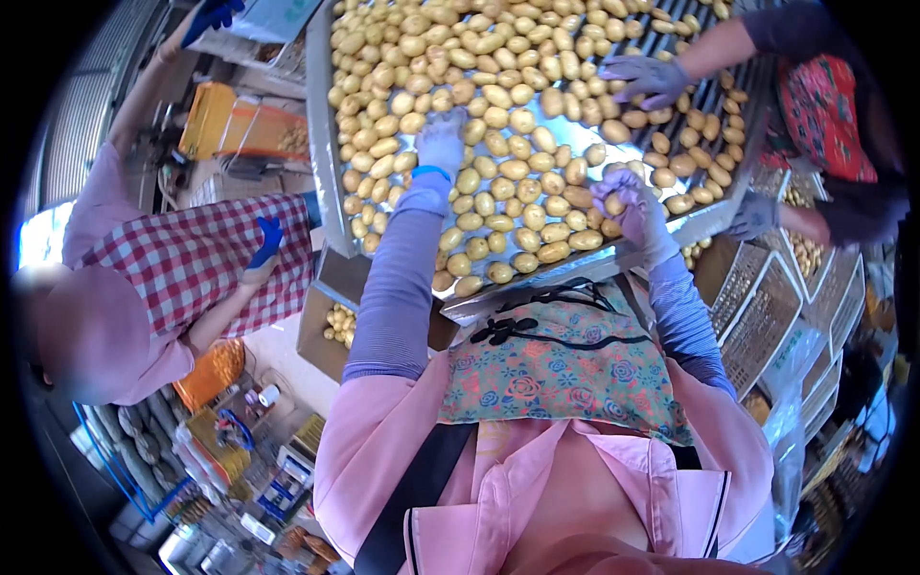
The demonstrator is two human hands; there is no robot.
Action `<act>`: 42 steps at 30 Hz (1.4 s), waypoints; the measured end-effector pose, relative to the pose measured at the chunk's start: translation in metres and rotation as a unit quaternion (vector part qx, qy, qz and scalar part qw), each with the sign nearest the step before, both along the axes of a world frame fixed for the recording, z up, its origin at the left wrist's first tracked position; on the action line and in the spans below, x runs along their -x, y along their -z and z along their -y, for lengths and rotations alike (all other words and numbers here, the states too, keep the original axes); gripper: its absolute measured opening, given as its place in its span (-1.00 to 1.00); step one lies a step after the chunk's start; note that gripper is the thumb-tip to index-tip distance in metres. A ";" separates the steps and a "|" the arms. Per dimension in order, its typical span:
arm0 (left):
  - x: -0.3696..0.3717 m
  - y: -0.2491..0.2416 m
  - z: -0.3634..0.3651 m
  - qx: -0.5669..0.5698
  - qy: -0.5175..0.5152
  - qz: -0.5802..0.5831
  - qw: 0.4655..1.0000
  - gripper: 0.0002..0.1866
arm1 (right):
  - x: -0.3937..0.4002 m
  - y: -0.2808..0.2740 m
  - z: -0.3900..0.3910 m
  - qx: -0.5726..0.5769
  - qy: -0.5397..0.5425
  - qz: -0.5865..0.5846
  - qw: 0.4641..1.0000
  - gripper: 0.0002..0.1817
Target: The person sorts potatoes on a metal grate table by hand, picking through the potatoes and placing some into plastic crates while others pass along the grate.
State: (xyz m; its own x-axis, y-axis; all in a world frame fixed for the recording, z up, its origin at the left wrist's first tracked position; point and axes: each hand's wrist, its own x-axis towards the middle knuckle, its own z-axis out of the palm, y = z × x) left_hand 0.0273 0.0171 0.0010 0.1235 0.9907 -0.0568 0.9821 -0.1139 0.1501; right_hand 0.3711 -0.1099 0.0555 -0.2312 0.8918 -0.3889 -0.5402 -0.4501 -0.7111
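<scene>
Many yellow potatoes (527,216) lie spread over a metal sorting table (331,163) in front of me. My left hand (442,142), in a pale glove with a blue band at the wrist, reaches forward among them. Its fingers stretch out over the potatoes, and their tips are partly hard to make out. Near the table's front right edge, my right hand (631,206) in a purple glove has its fingers curled around a potato (614,203). Other potatoes lie right beside both hands.
At right, a co-worker's gloved hand (652,79) rests over potatoes by the dark rollers (704,91); their other hand (755,216) is near plastic crates (762,316). Another person in a checked apron (206,254) stands at left. A cardboard box (321,316) holds potatoes below the table.
</scene>
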 end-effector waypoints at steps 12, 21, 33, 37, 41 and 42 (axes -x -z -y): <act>-0.189 -0.095 0.136 -0.078 0.178 0.376 0.906 -0.45 | 0.005 -0.023 0.050 -0.205 0.135 0.185 0.952 -0.43; 0.029 -0.014 0.205 -0.087 0.190 0.051 0.977 -0.27 | -0.160 -0.054 0.170 -0.024 -0.291 0.371 0.881 -0.59; -0.049 -0.027 0.169 -0.005 0.292 0.103 0.951 -0.25 | 0.016 0.004 0.022 -0.427 -0.215 0.697 0.534 -0.39; 0.038 -0.001 0.166 0.011 0.159 0.048 0.986 -0.28 | 0.083 0.038 0.010 -0.480 -0.234 0.654 0.536 -0.41; 0.078 0.018 0.107 -0.091 0.006 -0.071 0.993 -0.23 | 0.106 0.050 0.000 -0.565 -0.301 0.555 0.531 -0.49; 0.066 0.020 0.090 -0.060 -0.089 -0.071 0.992 -0.20 | 0.104 0.055 -0.007 -0.624 -0.313 0.485 0.527 -0.51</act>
State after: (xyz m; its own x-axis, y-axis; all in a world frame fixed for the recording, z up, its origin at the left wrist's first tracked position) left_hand -0.0386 -0.0733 -0.0186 -0.0546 0.9968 0.0582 0.9985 0.0544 0.0045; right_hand 0.2670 -0.1033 0.0006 -0.8646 0.4591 0.2042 0.3252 0.8211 -0.4691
